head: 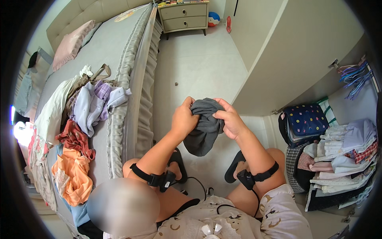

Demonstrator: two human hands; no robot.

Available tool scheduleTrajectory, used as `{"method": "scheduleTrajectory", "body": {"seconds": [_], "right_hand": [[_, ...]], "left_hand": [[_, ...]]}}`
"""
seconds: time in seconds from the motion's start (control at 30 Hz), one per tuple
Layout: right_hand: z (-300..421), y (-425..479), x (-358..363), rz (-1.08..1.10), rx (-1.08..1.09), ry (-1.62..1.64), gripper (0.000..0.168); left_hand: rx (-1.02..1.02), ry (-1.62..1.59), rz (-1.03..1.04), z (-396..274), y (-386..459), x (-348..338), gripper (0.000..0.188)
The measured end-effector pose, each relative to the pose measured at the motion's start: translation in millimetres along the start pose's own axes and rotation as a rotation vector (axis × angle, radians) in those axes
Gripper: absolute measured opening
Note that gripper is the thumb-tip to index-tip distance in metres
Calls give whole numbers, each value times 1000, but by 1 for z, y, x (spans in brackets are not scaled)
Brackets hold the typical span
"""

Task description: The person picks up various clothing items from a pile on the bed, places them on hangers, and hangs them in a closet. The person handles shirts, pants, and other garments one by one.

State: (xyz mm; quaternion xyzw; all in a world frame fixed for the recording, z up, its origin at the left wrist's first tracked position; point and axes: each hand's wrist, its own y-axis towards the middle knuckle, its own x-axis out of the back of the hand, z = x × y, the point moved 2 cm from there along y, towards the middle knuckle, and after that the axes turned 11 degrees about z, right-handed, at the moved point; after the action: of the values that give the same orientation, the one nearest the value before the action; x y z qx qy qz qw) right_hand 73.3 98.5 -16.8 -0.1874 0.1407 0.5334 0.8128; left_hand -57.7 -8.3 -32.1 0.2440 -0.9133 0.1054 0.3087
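Note:
A dark grey cloth garment [204, 128] hangs bunched between my two hands, above the floor and in front of my knees. My left hand [185, 118] grips its upper left edge, the thumb pressed near the gathered top. On the other side, my right hand [231, 119] pinches the upper right part between thumb and fingers. The lower end droops loosely below both hands. Its folds hide what kind of garment it is.
To the left, a bed [119, 35] bears loose clothes, among them an orange garment [76, 179] and a lilac one [88, 104]. At right, an open wardrobe door [286, 65] stands beside stacked folded clothes [340, 167] and a navy patterned bag [307, 119]. A nightstand [183, 18] is ahead.

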Motion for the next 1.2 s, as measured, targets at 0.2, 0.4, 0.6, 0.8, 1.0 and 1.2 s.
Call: {"method": "scheduleTrajectory", "body": {"seconds": [0.2, 0.4, 0.6, 0.8, 1.0, 1.2], "right_hand": [[-1, -1, -2, -307, -45, -1104, 46], [-22, 13, 29, -223, -40, -445, 45], [-3, -2, 6, -46, -41, -1, 43], [-14, 1, 7, -380, 45, -1149, 50], [-27, 14, 22, -267, 16, -431, 51], [-15, 5, 10, -169, 179, -321, 48]], "left_hand": [[26, -885, 132, 12, 0, -17, 19], [136, -803, 287, -1, -7, -21, 27], [77, -142, 53, 1, -2, -14, 28], [139, -962, 233, 2, -6, -21, 31], [74, -546, 192, -8, -7, -18, 36], [22, -424, 20, 17, 3, -22, 32]]}}
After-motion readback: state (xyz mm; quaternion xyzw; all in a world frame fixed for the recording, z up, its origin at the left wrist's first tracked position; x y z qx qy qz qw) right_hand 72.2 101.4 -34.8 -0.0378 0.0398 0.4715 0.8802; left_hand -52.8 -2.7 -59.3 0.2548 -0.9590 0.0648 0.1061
